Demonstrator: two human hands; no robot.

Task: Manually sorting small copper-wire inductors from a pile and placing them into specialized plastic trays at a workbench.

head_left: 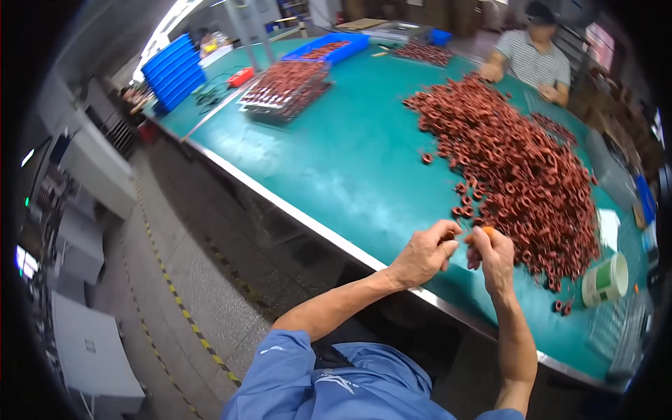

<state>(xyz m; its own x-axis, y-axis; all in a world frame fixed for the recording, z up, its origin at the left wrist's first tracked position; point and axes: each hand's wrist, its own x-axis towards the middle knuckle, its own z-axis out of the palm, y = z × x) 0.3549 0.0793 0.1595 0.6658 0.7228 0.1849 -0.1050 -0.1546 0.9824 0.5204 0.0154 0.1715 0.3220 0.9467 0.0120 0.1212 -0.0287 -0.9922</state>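
Over the near edge of the green table [336,161], my left hand [424,253] is closed in a pinch, thumb against fingers. What it pinches is too small to make out. Close by on its right, my right hand [495,257] is also closed, fingertips facing the left ones. A small orange piece [488,230] shows at its fingertips; whether it is held or worn cannot be told. Just beyond both hands spreads a large heap of reddish-brown ring-shaped parts [518,175], some with thin wire ends. A few loose rings [462,210] lie at its near left edge.
A white-and-green tub [605,280] and clear plastic trays [616,329] stand at the right. Farther left are a filled stack of trays [283,91], a blue bin [350,43] and stacked blue crates [173,72]. Across the table sits another person [535,59] at the heap.
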